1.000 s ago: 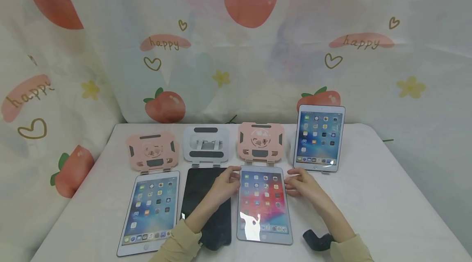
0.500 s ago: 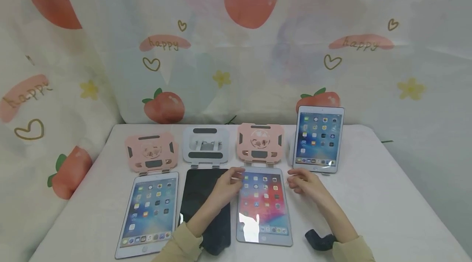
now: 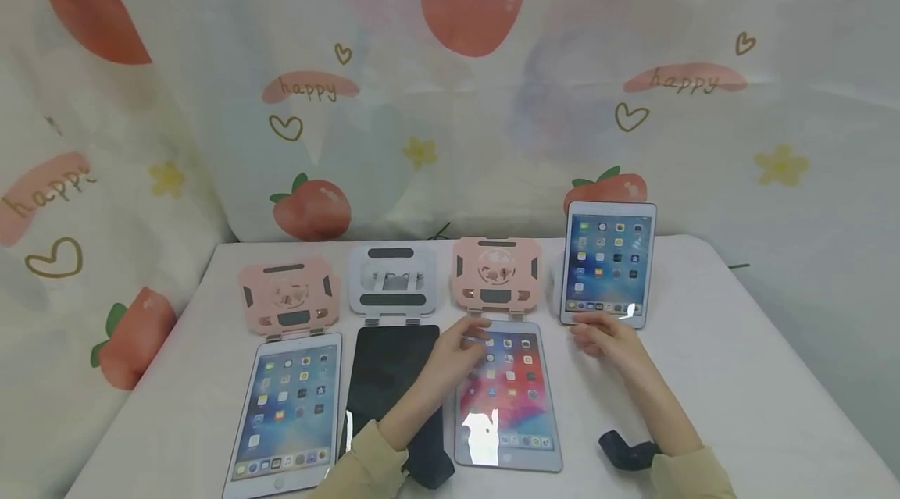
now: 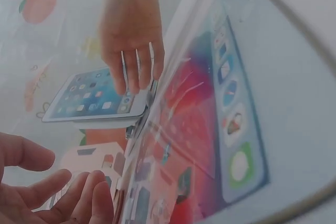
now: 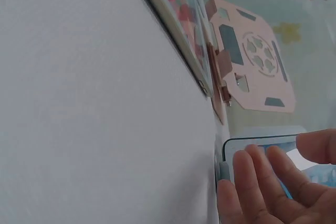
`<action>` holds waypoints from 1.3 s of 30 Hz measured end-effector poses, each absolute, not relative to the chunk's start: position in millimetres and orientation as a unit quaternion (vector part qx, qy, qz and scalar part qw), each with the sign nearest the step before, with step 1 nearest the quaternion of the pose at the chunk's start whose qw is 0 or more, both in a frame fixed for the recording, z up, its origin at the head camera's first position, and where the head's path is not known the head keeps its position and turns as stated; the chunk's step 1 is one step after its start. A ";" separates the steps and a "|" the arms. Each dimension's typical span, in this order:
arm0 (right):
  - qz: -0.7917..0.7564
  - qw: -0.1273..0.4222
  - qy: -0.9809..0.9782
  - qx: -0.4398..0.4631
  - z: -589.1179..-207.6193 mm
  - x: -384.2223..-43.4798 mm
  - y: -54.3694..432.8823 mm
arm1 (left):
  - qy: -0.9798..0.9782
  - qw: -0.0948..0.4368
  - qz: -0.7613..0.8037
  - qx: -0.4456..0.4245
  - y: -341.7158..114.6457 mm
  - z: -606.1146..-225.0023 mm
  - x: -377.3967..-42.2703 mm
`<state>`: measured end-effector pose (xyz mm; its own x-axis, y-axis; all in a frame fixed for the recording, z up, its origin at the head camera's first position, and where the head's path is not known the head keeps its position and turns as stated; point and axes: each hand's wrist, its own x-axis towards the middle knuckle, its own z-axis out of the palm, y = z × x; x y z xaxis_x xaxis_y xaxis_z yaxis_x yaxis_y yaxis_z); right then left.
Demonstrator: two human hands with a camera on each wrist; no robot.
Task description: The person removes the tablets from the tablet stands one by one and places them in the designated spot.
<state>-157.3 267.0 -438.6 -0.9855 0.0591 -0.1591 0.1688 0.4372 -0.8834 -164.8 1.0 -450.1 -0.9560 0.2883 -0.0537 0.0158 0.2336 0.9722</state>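
A white tablet with a red and blue screen (image 3: 506,397) lies flat in front of a pink folding stand (image 3: 496,274). My left hand (image 3: 457,351) is over its upper left corner, fingers loosely bent and holding nothing. In the left wrist view, the left hand's fingers (image 4: 68,198) are spread apart. Another white tablet with a blue screen (image 3: 608,261) leans upright on a stand at the back right. My right hand (image 3: 608,343) is at its lower edge, fingertips overlapping that edge in the head view. In the right wrist view, the right hand's fingers (image 5: 278,187) are extended, with nothing gripped.
On the left, a white tablet (image 3: 284,413) lies before a second pink stand (image 3: 290,292). Between the two flat white tablets are a black tablet (image 3: 390,366) and a pale blue-grey stand (image 3: 392,280). A printed curtain (image 3: 464,124) hangs behind the table.
My right hand has moved away from the red-screen tablet's right side, up and right to the upright tablet's lower edge. My left hand has shifted slightly right over the tablet corner.
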 end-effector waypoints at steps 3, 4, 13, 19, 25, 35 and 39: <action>-0.535 0.038 0.841 0.074 -438.7 -157.3 273.0 | 0.769 0.118 0.619 0.105 6.3 -448.1 -168.4; -0.538 0.029 0.840 0.071 -438.5 -157.5 275.4 | 0.768 0.120 0.621 0.106 8.3 -446.9 -169.7; -0.562 -0.022 0.823 0.081 -433.0 -161.4 297.2 | 0.761 0.130 0.628 0.101 26.9 -436.9 -184.1; -0.564 -0.055 0.820 0.078 -429.3 -164.3 311.8 | 0.749 0.135 0.638 0.114 39.3 -431.1 -188.1; -0.540 -0.078 0.833 0.091 -426.3 -169.1 322.3 | 0.733 0.145 0.656 0.108 52.4 -427.4 -193.2; -0.549 -0.115 0.823 0.094 -419.1 -184.8 338.9 | 0.727 0.134 0.668 0.088 70.7 -419.7 -205.1; -0.561 -0.134 0.809 0.117 -417.6 -194.8 349.2 | 0.726 0.128 0.670 0.091 74.8 -414.9 -208.8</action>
